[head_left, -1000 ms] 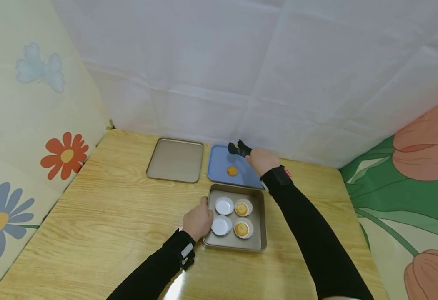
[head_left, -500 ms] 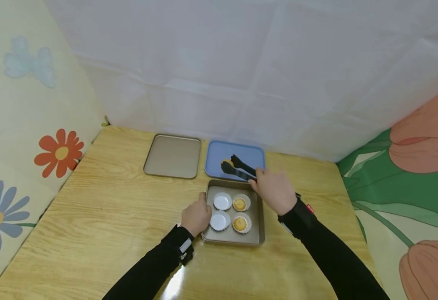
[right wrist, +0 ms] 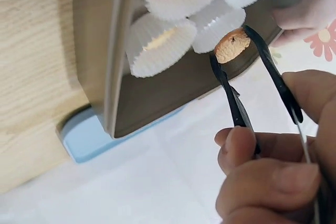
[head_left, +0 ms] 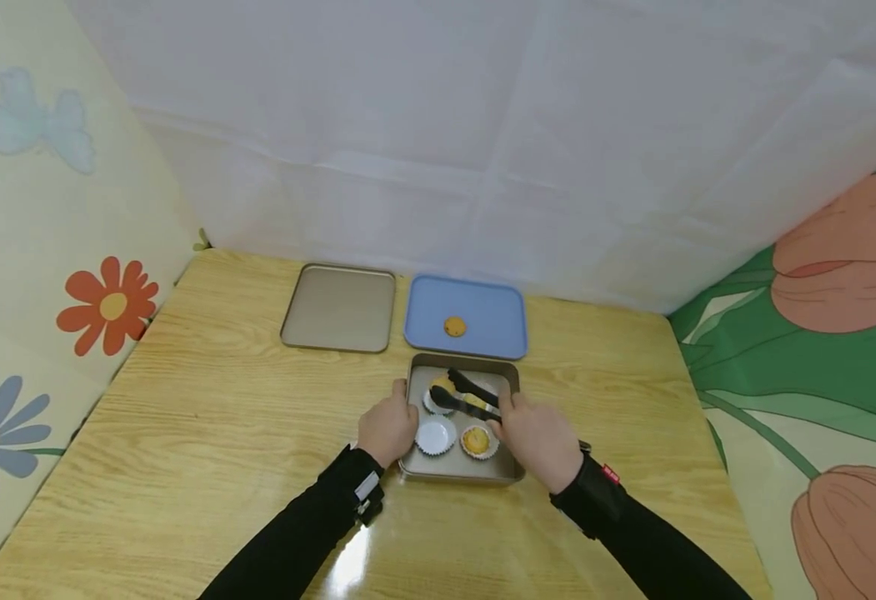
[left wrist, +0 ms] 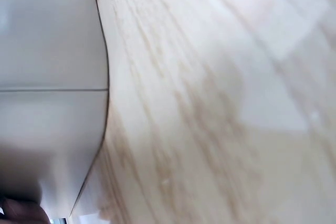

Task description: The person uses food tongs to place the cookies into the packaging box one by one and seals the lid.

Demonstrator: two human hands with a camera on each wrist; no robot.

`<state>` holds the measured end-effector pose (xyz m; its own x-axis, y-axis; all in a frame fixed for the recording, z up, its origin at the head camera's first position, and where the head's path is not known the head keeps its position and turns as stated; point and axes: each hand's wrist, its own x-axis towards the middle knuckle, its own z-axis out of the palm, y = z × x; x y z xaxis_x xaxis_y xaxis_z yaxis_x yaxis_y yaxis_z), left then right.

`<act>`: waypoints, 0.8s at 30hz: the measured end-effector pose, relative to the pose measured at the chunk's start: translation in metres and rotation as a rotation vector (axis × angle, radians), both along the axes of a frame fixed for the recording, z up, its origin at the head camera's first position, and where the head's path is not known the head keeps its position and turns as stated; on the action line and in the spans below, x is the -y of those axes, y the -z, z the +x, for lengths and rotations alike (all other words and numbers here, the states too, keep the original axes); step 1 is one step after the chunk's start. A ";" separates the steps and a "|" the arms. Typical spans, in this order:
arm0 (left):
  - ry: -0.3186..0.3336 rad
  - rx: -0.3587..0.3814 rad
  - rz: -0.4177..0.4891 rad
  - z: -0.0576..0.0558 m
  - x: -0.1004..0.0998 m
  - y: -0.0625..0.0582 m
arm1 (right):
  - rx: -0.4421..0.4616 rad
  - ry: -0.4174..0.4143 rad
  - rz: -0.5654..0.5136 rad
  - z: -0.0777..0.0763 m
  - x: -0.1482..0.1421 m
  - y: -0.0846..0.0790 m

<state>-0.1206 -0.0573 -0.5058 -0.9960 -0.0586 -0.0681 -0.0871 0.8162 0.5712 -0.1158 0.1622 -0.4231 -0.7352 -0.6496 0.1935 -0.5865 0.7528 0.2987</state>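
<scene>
My right hand (head_left: 538, 437) holds black-tipped tongs (right wrist: 230, 95), which pinch a small round cookie (right wrist: 232, 45) over the far left paper cup (head_left: 438, 407) inside a square baking pan (head_left: 456, 477). Two right-hand cups have cookies in them; the far one is partly covered by the tongs, while the near one shows its cookie (head_left: 478, 440) plainly. The near left cup (head_left: 435, 436) is bare white inside. My left hand (head_left: 388, 427) grips the pan's left rim. In the left wrist view the pan's outer wall (left wrist: 52, 51) fills the left side, a fingertip at its lower corner.
Behind the pan lies a blue tray (head_left: 498, 317) bearing one cookie (head_left: 455, 326). To its left is a flat bronze-coloured tray (head_left: 340, 308). A white cloth (head_left: 407, 150) hangs along the back edge of the wooden table (head_left: 257, 467).
My right hand has come back from the blue tray to the pan, bringing a cookie in the tongs. One cookie stays on the blue tray. The left hand keeps its grip on the rim.
</scene>
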 end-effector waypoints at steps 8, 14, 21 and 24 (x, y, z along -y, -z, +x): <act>-0.014 -0.012 -0.003 0.000 0.000 0.003 | 0.024 0.008 0.007 0.001 0.001 0.011; -0.007 -0.025 0.005 0.000 0.000 0.004 | -0.012 0.013 0.012 -0.001 0.001 0.016; -0.022 -0.022 -0.007 0.000 0.000 0.004 | -0.025 0.015 0.001 -0.001 0.001 0.019; -0.028 -0.027 -0.008 0.000 -0.001 0.004 | -0.019 0.017 -0.001 -0.001 0.001 0.018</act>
<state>-0.1208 -0.0565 -0.5095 -0.9954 -0.0865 -0.0409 -0.0944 0.8181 0.5672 -0.1170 0.1615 -0.4415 -0.7426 -0.6365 0.2085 -0.5675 0.7633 0.3089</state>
